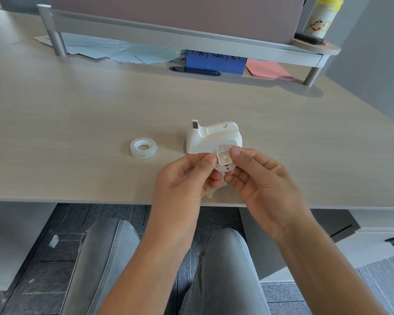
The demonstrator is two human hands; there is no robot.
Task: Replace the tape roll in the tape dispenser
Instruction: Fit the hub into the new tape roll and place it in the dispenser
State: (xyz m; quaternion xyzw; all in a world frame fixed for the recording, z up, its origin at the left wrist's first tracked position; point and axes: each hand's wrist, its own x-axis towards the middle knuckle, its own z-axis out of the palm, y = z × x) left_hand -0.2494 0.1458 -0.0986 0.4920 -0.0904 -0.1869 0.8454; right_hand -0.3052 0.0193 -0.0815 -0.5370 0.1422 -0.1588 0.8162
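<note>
Left hand (187, 176) and right hand (257, 176) pinch a small white plastic spool hub (224, 160) above a pale wooden desk (77, 114), before a white plastic tape dispenser (214, 137); a clear tape roll (143, 147) lies to its left.

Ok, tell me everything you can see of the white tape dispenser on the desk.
The white plastic tape dispenser sits upright on the pale wood-look desk, right of the clear tape roll and apart from it. A grey cutter blade stands at its left end. The top is notched and no roll shows there. Both hands hold a small white spool piece just in front.
</note>
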